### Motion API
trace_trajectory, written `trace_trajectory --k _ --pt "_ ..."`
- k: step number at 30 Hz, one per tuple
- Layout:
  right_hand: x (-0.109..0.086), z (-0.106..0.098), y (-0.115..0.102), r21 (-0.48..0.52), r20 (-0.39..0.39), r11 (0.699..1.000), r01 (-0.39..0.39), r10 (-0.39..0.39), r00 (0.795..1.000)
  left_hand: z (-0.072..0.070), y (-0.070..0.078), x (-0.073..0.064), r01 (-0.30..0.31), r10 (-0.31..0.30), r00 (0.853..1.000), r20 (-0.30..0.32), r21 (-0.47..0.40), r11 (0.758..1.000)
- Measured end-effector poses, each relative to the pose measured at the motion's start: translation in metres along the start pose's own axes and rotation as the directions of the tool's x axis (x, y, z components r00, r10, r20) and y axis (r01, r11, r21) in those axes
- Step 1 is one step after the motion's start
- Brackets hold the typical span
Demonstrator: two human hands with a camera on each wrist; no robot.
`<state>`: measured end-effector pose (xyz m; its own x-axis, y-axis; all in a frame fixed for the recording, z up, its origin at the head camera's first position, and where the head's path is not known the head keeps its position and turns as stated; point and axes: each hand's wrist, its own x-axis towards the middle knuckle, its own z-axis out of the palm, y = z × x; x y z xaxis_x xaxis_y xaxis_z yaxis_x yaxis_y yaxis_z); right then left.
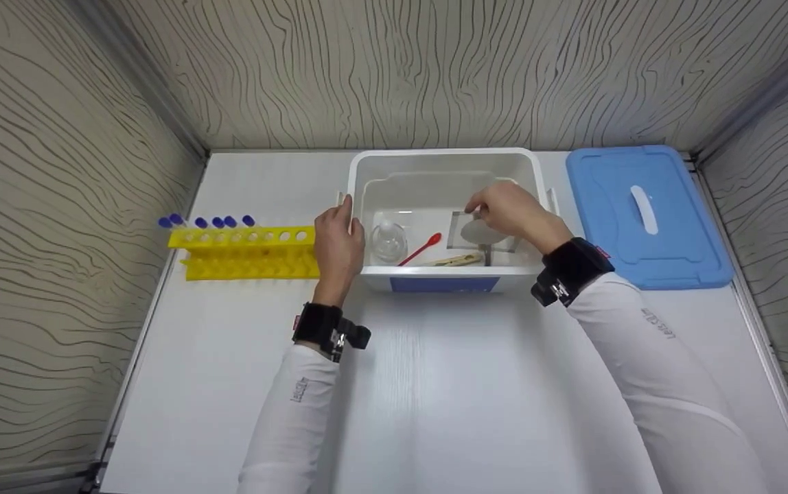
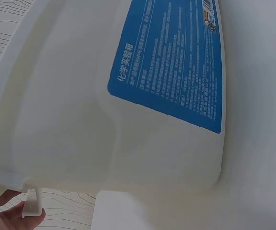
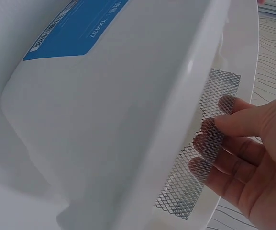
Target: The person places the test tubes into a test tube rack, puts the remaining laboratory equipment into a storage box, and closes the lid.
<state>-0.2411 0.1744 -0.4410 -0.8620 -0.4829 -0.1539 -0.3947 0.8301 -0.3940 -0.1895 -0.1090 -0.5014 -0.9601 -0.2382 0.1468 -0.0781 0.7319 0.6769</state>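
Note:
A white plastic box [image 1: 428, 270] with a blue label [image 2: 171, 62] stands upright with its top uncovered. My left hand [image 1: 339, 243] is at its left edge, with fingers on both sides of the white side handle [image 2: 32, 203]. Over the box's right part, my right hand [image 1: 512, 209] pinches a square wire gauze [image 3: 214, 103] with a grey round centre; thumb and fingers hold one edge. Inside the box lie a clear rounded glass vessel [image 1: 388, 241], a red spoon [image 1: 421, 248] and a wooden clamp [image 1: 459, 260].
Left of the box stands a yellow test tube rack [image 1: 250, 267] holding several tubes with blue caps [image 1: 218, 222]. A blue lid [image 1: 668, 247] with a white handle lies to the right. Patterned panels [image 1: 408, 75] enclose the white table [image 1: 462, 398] at the back and sides.

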Motion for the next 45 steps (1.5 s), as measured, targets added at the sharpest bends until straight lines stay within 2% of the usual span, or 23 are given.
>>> trace_trajectory --k 4,7,10,23,33,36,39,43,45 --pt "0.001 0.007 0.001 -0.022 0.035 0.999 0.028 -0.027 0.999 0.001 0.000 -0.002 0.008 -0.008 1.000 0.008 0.004 1.000" --pt "0.001 0.014 0.003 -0.035 0.077 0.999 0.022 -0.019 0.997 0.002 -0.002 -0.004 0.026 -0.026 0.999 0.018 0.010 1.000" --pt "0.001 0.020 0.005 -0.050 0.086 0.999 0.009 -0.005 0.996 0.003 -0.004 -0.006 0.036 -0.037 0.999 0.029 0.014 0.999" --pt "-0.006 0.019 0.016 -0.043 -0.029 0.999 -0.004 0.003 1.000 0.005 -0.006 -0.005 0.013 -0.013 1.000 0.002 0.000 1.000" --pt "-0.029 0.001 0.025 0.095 -0.141 0.995 -0.012 0.026 0.990 0.003 -0.004 -0.003 -0.005 0.005 1.000 -0.003 0.020 1.000" --pt "-0.040 0.001 0.031 0.157 -0.223 0.988 -0.009 0.044 0.974 0.002 -0.002 -0.002 -0.005 0.005 1.000 0.003 0.021 1.000" --pt "-0.051 0.002 0.039 0.205 -0.323 0.979 0.015 0.054 0.945 0.001 -0.001 -0.001 0.000 0.000 1.000 0.006 0.024 1.000" --pt "-0.066 0.001 0.053 0.240 -0.459 0.970 0.024 0.092 0.884 0.000 0.001 0.000 0.011 -0.012 1.000 0.010 0.025 1.000" --pt "-0.074 0.001 0.061 0.252 -0.518 0.967 0.016 0.121 0.847 0.000 0.002 0.000 0.018 -0.019 1.000 0.016 0.026 1.000"
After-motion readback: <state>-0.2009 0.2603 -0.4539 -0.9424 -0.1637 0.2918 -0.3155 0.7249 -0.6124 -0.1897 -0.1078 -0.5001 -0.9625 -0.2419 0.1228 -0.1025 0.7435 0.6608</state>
